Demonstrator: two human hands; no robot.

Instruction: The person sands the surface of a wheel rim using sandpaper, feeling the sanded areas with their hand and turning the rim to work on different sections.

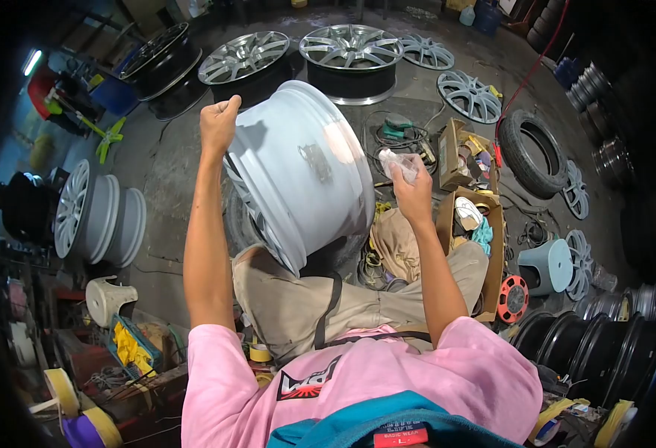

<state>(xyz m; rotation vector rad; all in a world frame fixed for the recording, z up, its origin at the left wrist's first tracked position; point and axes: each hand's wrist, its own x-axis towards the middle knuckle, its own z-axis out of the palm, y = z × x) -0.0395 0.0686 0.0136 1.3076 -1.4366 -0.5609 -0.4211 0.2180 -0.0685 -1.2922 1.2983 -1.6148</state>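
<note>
A large grey wheel rim (290,142) stands tilted in front of my legs, its spoked face turned to the left. On its barrel are a dark rough patch (316,163) and a pale pinkish patch (343,142). My left hand (221,123) is closed on the rim's upper left edge. To the right of the barrel, apart from it, my right hand (410,179) is closed round a small clear plastic bag (400,166) with something whitish at its top.
Several wheel rims (352,51) stand or lie across the floor. Cardboard boxes (496,246) of supplies sit right of my legs, near a green power tool (396,127), a tyre (533,153) and a blue-grey stool (544,265). A person in red (42,93) is at the far left.
</note>
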